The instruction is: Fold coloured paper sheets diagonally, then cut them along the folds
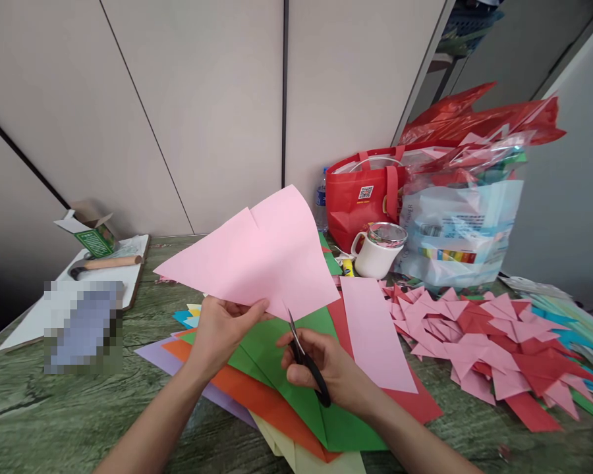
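A large sheet of pink paper (261, 257) hangs tilted above the table, with a slit in its upper edge. My left hand (227, 329) pinches its lower edge between thumb and fingers. In my right hand (321, 365) is a pair of scissors (302, 355) with black handles, its blade tips at the lower edge of the pink sheet. Beneath both hands lies a fanned stack of coloured sheets, among them green paper (346, 421), orange paper (261, 401) and purple paper (158, 355). A pink strip of paper (375, 336) rests on red paper (425, 405) to the right.
Folded pink and red paper pieces (494, 336) are heaped at the right. Behind them stand a white mug (375, 258), a red bag (343, 204) and a plastic bag (459, 237). At the left, a hammer-like tool (111, 263) and a small box (96, 240) lie on a white board (24, 326).
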Demonstrator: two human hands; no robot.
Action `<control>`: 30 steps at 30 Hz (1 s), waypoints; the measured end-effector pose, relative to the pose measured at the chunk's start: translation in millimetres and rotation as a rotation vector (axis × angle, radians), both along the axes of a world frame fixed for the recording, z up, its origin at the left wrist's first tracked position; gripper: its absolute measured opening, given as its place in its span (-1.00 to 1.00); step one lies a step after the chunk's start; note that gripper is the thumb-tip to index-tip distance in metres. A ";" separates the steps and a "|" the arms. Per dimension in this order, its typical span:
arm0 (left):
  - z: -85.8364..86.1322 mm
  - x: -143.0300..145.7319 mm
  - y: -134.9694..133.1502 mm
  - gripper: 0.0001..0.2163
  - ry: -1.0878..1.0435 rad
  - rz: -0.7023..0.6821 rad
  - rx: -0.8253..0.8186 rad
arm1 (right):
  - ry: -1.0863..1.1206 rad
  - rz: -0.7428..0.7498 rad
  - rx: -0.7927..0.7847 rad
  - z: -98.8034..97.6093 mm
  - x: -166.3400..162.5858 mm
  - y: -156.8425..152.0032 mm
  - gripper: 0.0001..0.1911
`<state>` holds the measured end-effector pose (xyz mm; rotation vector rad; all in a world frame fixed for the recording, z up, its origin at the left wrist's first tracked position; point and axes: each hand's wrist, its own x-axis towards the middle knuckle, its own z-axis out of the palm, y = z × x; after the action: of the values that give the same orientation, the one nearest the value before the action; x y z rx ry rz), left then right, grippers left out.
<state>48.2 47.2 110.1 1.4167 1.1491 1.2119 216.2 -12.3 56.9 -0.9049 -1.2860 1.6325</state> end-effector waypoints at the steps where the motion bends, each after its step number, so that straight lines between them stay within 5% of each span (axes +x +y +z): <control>1: 0.2 -0.3 0.1 -0.90 0.008 0.000 0.004 | 0.000 0.001 0.001 0.3 -0.1 -0.1 -0.52; 30: 4.8 -2.6 -2.0 -0.90 0.065 -0.029 0.025 | 0.031 0.000 -0.013 -2.6 -2.3 -0.6 -0.53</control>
<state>45.7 45.1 114.9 1.4965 1.1570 1.1711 213.9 -13.0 54.3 -0.8843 -1.2558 1.6506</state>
